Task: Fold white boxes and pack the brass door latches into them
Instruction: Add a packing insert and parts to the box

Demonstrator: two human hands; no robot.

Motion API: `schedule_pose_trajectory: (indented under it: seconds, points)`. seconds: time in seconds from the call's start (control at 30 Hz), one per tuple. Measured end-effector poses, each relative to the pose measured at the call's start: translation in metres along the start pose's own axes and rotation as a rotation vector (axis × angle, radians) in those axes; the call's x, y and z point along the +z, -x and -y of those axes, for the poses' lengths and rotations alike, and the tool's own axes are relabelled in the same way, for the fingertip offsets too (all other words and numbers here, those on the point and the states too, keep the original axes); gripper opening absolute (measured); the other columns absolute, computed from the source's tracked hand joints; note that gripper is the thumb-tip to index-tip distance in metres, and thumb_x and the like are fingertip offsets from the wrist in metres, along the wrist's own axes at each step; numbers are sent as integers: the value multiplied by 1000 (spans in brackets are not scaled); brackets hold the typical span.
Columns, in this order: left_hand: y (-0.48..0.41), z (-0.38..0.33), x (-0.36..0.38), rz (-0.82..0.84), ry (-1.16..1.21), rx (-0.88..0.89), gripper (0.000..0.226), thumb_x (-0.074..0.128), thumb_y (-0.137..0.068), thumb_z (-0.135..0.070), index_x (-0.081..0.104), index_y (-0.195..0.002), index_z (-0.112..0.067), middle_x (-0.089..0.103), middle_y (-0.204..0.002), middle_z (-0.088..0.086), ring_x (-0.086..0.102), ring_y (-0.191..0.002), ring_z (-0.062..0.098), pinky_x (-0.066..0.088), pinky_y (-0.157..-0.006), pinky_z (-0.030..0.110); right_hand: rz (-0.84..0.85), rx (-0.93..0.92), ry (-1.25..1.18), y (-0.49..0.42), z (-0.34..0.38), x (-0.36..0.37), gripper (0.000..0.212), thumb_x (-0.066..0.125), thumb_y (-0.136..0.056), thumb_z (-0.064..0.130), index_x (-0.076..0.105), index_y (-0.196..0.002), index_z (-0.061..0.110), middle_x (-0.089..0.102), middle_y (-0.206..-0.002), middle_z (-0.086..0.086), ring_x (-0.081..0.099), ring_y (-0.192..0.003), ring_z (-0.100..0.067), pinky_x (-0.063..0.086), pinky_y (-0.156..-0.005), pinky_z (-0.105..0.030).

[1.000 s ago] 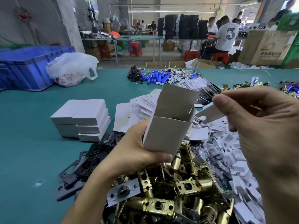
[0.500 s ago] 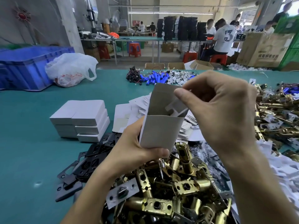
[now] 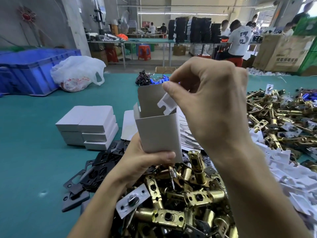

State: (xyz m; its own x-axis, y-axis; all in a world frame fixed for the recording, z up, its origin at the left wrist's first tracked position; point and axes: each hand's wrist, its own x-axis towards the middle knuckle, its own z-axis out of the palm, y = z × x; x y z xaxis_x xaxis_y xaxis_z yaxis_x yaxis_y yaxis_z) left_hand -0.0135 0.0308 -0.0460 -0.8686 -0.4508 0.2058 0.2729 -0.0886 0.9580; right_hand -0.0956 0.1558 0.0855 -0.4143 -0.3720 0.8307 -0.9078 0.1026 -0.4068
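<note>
Status: work in progress; by my judgement the smaller part is done.

The left hand (image 3: 140, 162) grips the lower end of an erected white box (image 3: 159, 133), thumb laid across its near face. The box stands upright above the green table (image 3: 34, 152) with its top flaps open. The right hand (image 3: 211, 103) pinches a white card insert (image 3: 167, 104) between thumb and forefinger at the box's open mouth, at 12 o'clock of the box. The insert is partly inside. The interior is hidden, so I cannot confirm whether a latch is loaded.

Completed: a stack of closed boxes (image 3: 89, 126) sits at 9 o'clock of the held box. Their contents cannot be verified.

Outstanding: a large heap of brass door latches (image 3: 180, 203) lies at 6 o'clock, and a second pile (image 3: 283, 121) at 3 o'clock. Flat blanks (image 3: 127, 124) lie just behind the box. Loose inserts (image 3: 291, 177) lie at 4 o'clock and black plates (image 3: 96, 169) at 8 o'clock.

Assessment: the box in hand appears to need its insert seated, a latch put in and its flaps shut. The latches waiting far outnumber the closed boxes.
</note>
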Motion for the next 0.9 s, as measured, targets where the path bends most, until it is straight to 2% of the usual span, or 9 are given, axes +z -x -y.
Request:
schedule_pose_trajectory:
  seconds: [0.07,0.1,0.2,0.27,0.33,0.4,0.53,0.7,0.9]
  points:
    - [1,2,0,-31,58,-29,71,88,-57,-10,59,-121,-6,75,-102,10,74,-95,26,61,-75,32,15,-4,34,-2,3,5,13,78,-82,30,71,-76,20,69,-70,9,60,-64,-10,27,-72,-11]
    - [1,3,0,-39,71,-29,72,88,-57,-11,58,-122,-6,74,-103,12,73,-96,27,61,-74,34,19,-3,50,-2,3,7,14,78,-83,31,71,-77,20,70,-72,8,61,-67,-12,28,-73,-21]
    - [-1,4,1,-49,11,30,64,86,-66,-6,56,-122,2,72,-97,14,73,-83,29,61,-63,36,52,22,65,-1,-5,12,10,76,-84,26,72,-80,18,69,-77,5,62,-75,-19,36,-76,-33]
    - [-3,4,2,-85,-58,64,60,82,-71,-4,54,-123,4,71,-96,13,73,-81,30,59,-56,34,59,35,36,0,-12,11,8,78,-83,22,73,-79,16,69,-75,3,62,-72,-18,43,-74,-30]
    - [-4,5,2,-108,-112,111,63,84,-71,-7,54,-125,2,70,-100,17,73,-84,33,58,-54,33,43,39,41,0,-16,9,8,79,-81,20,73,-79,15,70,-74,3,62,-70,-16,37,-71,-17]
    - [-4,6,3,-111,-161,156,68,88,-69,-15,52,-125,-3,70,-102,15,73,-84,35,58,-54,34,40,51,41,-2,-18,7,7,79,-81,20,74,-79,16,71,-75,3,63,-71,-15,32,-72,-13]
    - [-5,7,-1,-65,-208,228,69,87,-71,-16,46,-125,-6,69,-103,15,71,-82,37,57,-53,36,59,50,36,-5,-21,3,7,79,-81,21,74,-78,17,72,-74,4,64,-72,-15,41,-75,-25]
    - [-5,7,-1,-87,-275,241,57,87,-70,-22,57,-118,-20,69,-101,12,70,-84,36,57,-55,33,224,82,64,-2,-21,9,5,75,-83,15,72,-79,14,70,-75,-1,66,-75,-19,53,-73,-35]
    - [-4,4,2,-108,-336,247,45,82,-75,-10,64,-108,-35,68,-95,7,67,-73,39,60,-51,48,215,91,163,-6,-16,12,9,66,-82,6,70,-81,13,66,-78,-3,60,-77,-25,49,-71,-38]
